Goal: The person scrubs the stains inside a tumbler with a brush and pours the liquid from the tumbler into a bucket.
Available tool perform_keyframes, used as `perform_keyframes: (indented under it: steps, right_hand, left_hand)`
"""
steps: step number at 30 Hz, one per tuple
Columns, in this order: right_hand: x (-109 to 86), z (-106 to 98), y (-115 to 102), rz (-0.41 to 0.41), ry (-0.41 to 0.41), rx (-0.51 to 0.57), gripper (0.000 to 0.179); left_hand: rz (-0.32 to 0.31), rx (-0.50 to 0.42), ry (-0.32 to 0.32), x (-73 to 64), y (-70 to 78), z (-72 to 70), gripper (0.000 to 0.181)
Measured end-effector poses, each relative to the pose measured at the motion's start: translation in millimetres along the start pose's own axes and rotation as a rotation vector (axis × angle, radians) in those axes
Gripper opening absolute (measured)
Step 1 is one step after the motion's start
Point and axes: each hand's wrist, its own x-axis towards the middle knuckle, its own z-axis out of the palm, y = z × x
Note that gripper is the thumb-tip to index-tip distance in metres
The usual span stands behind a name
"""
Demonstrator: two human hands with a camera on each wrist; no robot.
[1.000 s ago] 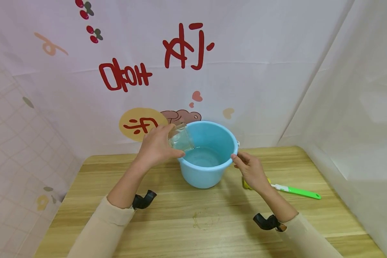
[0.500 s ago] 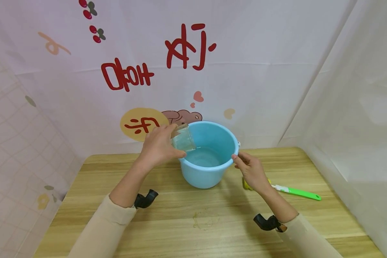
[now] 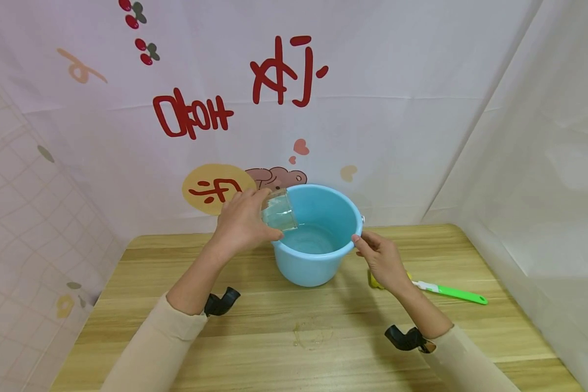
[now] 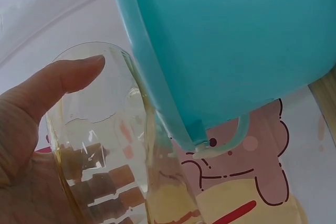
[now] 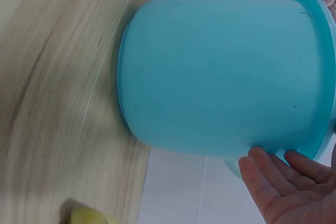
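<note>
A light blue bucket (image 3: 307,267) stands on the wooden table with a shallow layer of clear water (image 3: 313,238) in its bottom. At its left rim, my left hand (image 3: 242,220) holds a clear drinking glass (image 3: 280,211), tipped sideways with its mouth toward the inside of the bucket. In the left wrist view, thumb and fingers wrap round the glass (image 4: 100,103), and the fingers show through its wall. My right hand (image 3: 379,256) grips the bucket's right rim, thumb on top. Seen from the right wrist, its fingers (image 5: 273,177) lie against the outside just under the rim.
Right of the bucket lies a brush with a green and white handle (image 3: 458,294); its yellow head (image 3: 375,280) is partly hidden behind my right hand. A small wet patch (image 3: 313,333) marks the table (image 3: 255,348) in front. A printed white cloth (image 3: 397,147) hangs close behind.
The left hand and glass have shifted slightly right over the bucket's rim. The bucket and right hand stay where they were.
</note>
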Motion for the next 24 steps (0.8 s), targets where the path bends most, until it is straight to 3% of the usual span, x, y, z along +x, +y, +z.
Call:
perform_keyframes:
  steps: [24]
  right_hand:
    - [0.4, -0.5, -1.5, 0.008, -0.002, -0.002, 0.044]
  left_hand:
    - [0.018, 0.043, 0.004, 0.7, 4.1, 1.7, 0.093]
